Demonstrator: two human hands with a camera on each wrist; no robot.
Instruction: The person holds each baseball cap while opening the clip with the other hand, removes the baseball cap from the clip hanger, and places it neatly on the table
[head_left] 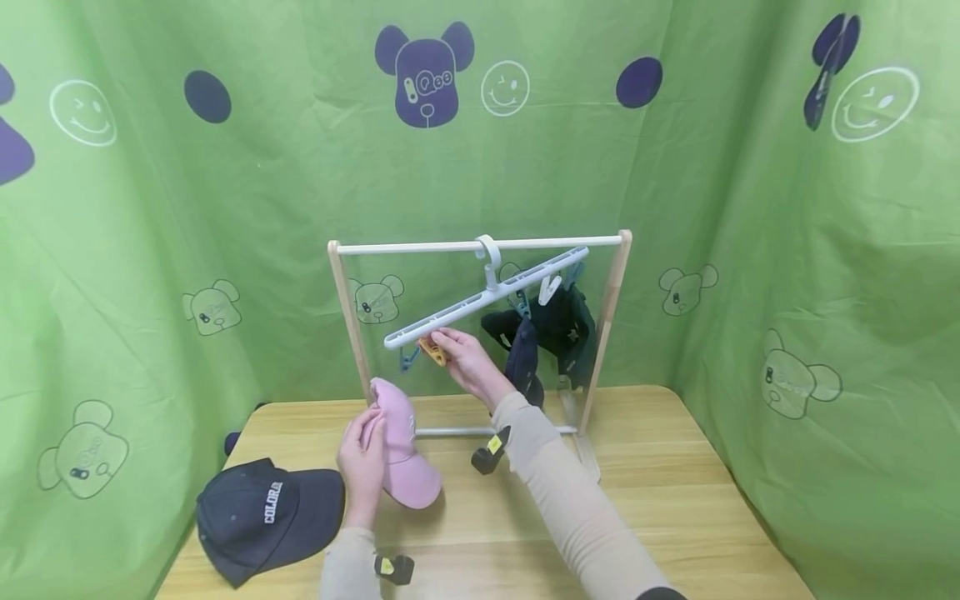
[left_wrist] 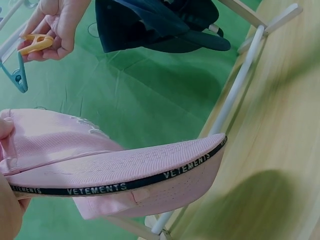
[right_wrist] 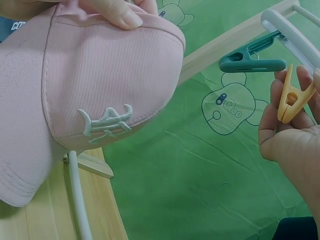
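Observation:
A pink baseball cap (head_left: 397,425) hangs from my left hand (head_left: 361,467), whose thumb and fingers pinch its edge. Its brim (left_wrist: 125,160) points down and toward the table in the head view, with a dark lettered band along the edge. My right hand (head_left: 474,367) holds an orange clip (right_wrist: 292,97) under the low left end of a pale hanger (head_left: 442,320). Beside that clip dangles a teal clip (right_wrist: 252,57) with no cap in it. The hanger tilts, its right end higher. Dark caps (head_left: 558,329) hang from clips on that side.
A wooden rack (head_left: 347,321) with a white top rail (head_left: 412,247) carries the hanger. One dark cap with white lettering (head_left: 258,512) lies on the table (head_left: 675,500) at the left. A white clip (head_left: 549,289) hangs near the dark caps. Green cloth surrounds the table.

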